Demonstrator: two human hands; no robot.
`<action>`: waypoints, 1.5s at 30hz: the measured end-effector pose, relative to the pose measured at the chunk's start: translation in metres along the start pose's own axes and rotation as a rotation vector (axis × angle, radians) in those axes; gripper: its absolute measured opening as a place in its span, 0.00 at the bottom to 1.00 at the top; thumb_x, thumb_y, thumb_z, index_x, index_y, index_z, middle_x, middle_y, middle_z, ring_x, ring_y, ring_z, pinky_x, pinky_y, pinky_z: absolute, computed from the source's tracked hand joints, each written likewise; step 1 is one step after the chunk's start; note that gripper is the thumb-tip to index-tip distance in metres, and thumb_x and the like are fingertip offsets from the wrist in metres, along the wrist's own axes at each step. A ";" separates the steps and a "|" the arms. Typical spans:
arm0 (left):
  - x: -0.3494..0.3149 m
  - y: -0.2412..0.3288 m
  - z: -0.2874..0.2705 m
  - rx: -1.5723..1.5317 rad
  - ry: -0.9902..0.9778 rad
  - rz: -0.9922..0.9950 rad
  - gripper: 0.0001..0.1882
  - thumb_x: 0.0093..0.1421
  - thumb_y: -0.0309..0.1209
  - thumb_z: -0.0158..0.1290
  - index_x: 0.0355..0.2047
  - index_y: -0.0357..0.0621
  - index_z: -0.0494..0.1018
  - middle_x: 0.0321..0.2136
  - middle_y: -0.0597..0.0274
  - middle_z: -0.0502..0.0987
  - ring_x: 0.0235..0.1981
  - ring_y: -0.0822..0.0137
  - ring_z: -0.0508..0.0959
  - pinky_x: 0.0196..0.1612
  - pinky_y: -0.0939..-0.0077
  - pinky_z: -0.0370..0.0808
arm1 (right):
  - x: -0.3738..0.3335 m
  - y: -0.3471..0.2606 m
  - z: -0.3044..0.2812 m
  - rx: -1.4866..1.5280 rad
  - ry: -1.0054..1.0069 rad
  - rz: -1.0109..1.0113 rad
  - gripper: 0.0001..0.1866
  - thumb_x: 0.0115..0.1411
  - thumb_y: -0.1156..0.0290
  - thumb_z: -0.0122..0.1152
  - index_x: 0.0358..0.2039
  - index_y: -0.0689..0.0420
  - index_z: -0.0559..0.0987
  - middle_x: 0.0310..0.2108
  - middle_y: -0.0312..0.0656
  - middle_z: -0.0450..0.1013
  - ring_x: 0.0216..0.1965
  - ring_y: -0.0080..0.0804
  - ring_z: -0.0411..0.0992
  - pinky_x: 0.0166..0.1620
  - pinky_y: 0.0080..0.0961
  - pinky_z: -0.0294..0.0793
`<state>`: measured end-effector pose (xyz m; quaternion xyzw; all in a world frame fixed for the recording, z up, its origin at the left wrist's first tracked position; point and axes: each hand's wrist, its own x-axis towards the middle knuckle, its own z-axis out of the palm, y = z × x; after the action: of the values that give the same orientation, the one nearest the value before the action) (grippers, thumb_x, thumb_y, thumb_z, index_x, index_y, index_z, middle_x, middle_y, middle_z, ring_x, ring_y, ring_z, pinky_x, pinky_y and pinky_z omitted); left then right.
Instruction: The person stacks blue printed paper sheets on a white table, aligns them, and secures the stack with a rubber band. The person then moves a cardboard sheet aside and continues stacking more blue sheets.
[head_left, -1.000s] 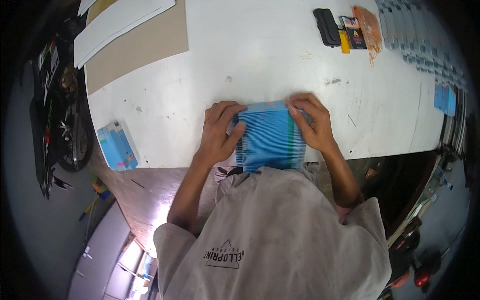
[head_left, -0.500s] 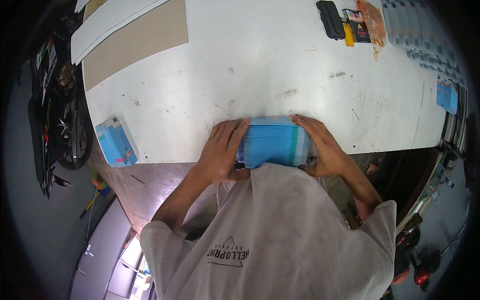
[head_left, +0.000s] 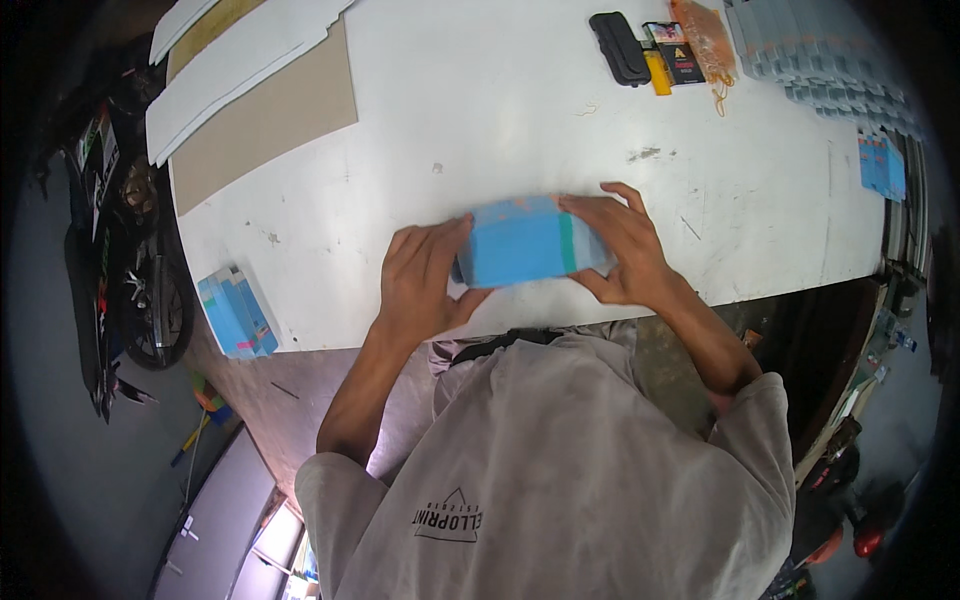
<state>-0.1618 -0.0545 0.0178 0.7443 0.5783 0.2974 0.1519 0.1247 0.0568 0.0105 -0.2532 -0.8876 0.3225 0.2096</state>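
Note:
A thick stack of flat blue cartons [head_left: 520, 245], with a green stripe and a pale band at its right end, sits between my hands over the white table near its front edge. My left hand [head_left: 428, 270] grips the left end, fingers over the top and thumb along the near lower side. At the right end, my right hand [head_left: 622, 248] holds the stack with the thumb below; one finger lifts away from it. Motion blurs the stack, so its single layers do not show.
A smaller blue carton bundle [head_left: 237, 312] stands at the table's left corner. Grey-brown board and white sheets [head_left: 270, 130] lie far left. At the far right are a black case [head_left: 620, 48], a yellow lighter [head_left: 658, 74], a dark pack [head_left: 678, 52], an orange bag [head_left: 706, 42] and grey stacks [head_left: 810, 50].
Both hands have carried the blue carton stack away from my body, farther over the table. My view has shifted slightly, and my shirt no longer overlaps the stack's near edge.

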 end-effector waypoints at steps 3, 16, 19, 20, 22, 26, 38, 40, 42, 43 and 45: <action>0.020 -0.008 0.010 -0.009 -0.067 -0.070 0.39 0.45 0.41 0.75 0.55 0.37 0.74 0.48 0.49 0.81 0.47 0.53 0.80 0.54 0.56 0.73 | 0.003 0.026 0.010 0.039 -0.001 -0.001 0.42 0.52 0.58 0.80 0.64 0.56 0.70 0.58 0.49 0.77 0.59 0.46 0.75 0.70 0.56 0.59; 0.048 0.015 0.013 0.111 -0.346 -0.074 0.44 0.43 0.42 0.76 0.59 0.40 0.72 0.45 0.52 0.80 0.42 0.52 0.81 0.45 0.59 0.80 | 0.009 -0.020 0.003 -0.273 -0.050 0.110 0.45 0.50 0.63 0.77 0.68 0.57 0.68 0.69 0.49 0.64 0.71 0.47 0.62 0.73 0.63 0.48; 0.044 0.011 0.016 0.095 -0.332 -0.061 0.44 0.44 0.43 0.76 0.59 0.40 0.72 0.44 0.53 0.81 0.41 0.52 0.81 0.44 0.59 0.80 | -0.008 -0.025 0.030 -0.372 0.097 -0.057 0.33 0.54 0.70 0.69 0.62 0.58 0.75 0.66 0.44 0.69 0.71 0.45 0.63 0.71 0.65 0.50; 0.044 0.012 0.015 0.090 -0.333 -0.073 0.43 0.44 0.43 0.76 0.59 0.40 0.72 0.43 0.53 0.81 0.41 0.53 0.81 0.44 0.59 0.80 | -0.011 -0.023 0.043 -0.395 0.113 -0.082 0.30 0.54 0.72 0.67 0.60 0.58 0.77 0.64 0.43 0.71 0.70 0.44 0.64 0.70 0.65 0.51; 0.047 0.017 0.013 0.089 -0.316 -0.091 0.44 0.44 0.44 0.76 0.59 0.40 0.72 0.43 0.53 0.81 0.42 0.52 0.81 0.45 0.59 0.80 | -0.014 -0.024 0.058 -0.407 0.175 -0.083 0.25 0.53 0.76 0.63 0.54 0.57 0.82 0.61 0.39 0.75 0.68 0.42 0.67 0.68 0.65 0.56; 0.055 0.026 0.003 0.074 -0.295 -0.088 0.45 0.43 0.47 0.77 0.57 0.38 0.73 0.43 0.52 0.81 0.44 0.51 0.81 0.47 0.58 0.79 | -0.018 -0.025 0.060 -0.409 0.203 -0.064 0.27 0.52 0.78 0.63 0.56 0.55 0.82 0.63 0.37 0.74 0.69 0.40 0.66 0.69 0.68 0.54; 0.094 -0.014 -0.014 -0.361 -0.586 -0.346 0.33 0.43 0.40 0.79 0.47 0.39 0.81 0.43 0.51 0.86 0.44 0.49 0.86 0.48 0.60 0.82 | -0.019 -0.028 0.057 -0.384 0.140 -0.016 0.25 0.59 0.76 0.66 0.58 0.52 0.81 0.69 0.34 0.69 0.74 0.37 0.61 0.72 0.73 0.45; 0.094 -0.016 -0.013 -0.394 -0.588 -0.372 0.33 0.42 0.40 0.80 0.46 0.40 0.82 0.43 0.52 0.87 0.43 0.50 0.87 0.48 0.60 0.82 | -0.019 -0.028 0.056 -0.381 0.130 -0.013 0.25 0.59 0.76 0.66 0.59 0.51 0.81 0.70 0.34 0.68 0.74 0.37 0.60 0.72 0.73 0.43; 0.095 -0.018 -0.013 -0.390 -0.586 -0.360 0.31 0.43 0.39 0.80 0.46 0.42 0.81 0.40 0.55 0.87 0.41 0.55 0.86 0.47 0.62 0.81 | -0.019 -0.029 0.056 -0.378 0.123 -0.009 0.26 0.59 0.76 0.66 0.59 0.51 0.80 0.70 0.34 0.67 0.75 0.38 0.60 0.72 0.73 0.43; 0.095 -0.018 -0.013 -0.388 -0.585 -0.355 0.30 0.43 0.39 0.79 0.46 0.42 0.81 0.39 0.57 0.87 0.40 0.58 0.85 0.46 0.63 0.80 | -0.019 -0.028 0.055 -0.376 0.119 -0.007 0.26 0.59 0.76 0.66 0.60 0.52 0.80 0.71 0.34 0.67 0.75 0.38 0.59 0.72 0.74 0.43; 0.095 -0.020 -0.013 -0.411 -0.583 -0.352 0.30 0.43 0.39 0.80 0.45 0.43 0.81 0.39 0.58 0.87 0.39 0.58 0.85 0.46 0.64 0.80 | -0.020 -0.027 0.056 -0.359 0.111 -0.009 0.27 0.59 0.76 0.66 0.61 0.52 0.79 0.71 0.35 0.66 0.76 0.39 0.58 0.72 0.75 0.42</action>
<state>-0.1709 0.0398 0.0415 0.6409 0.5582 0.1527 0.5044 0.1016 0.0008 -0.0148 -0.3002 -0.9190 0.1437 0.2113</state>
